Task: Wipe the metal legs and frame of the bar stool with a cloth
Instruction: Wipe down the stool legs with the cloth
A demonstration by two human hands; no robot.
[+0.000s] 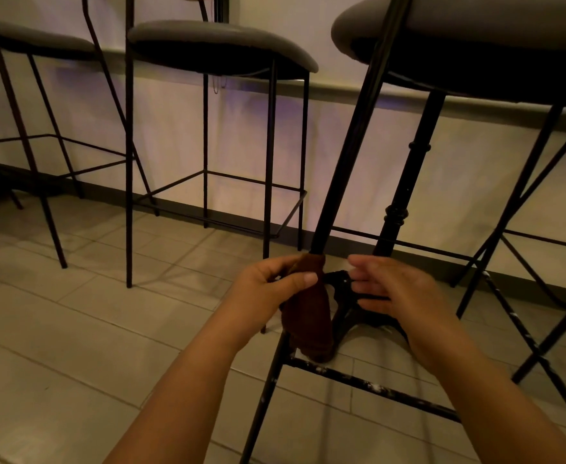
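Note:
The near bar stool [345, 155] stands at the right, with a grey seat and thin black metal legs. A dark brown cloth [308, 313] is wrapped around its front left leg, just above the scuffed footrest bar [375, 386]. My left hand [268, 289] grips the cloth against that leg, thumb across the front. My right hand [395, 289] hovers just right of the cloth with fingers spread, holding nothing. The leg is hidden where the cloth covers it.
An ornate black table pedestal [395, 212] with a cast base stands right behind the hands. Two more bar stools [208, 128] line the pale wall at the left. The floor is light tile, with a dark baseboard along the wall.

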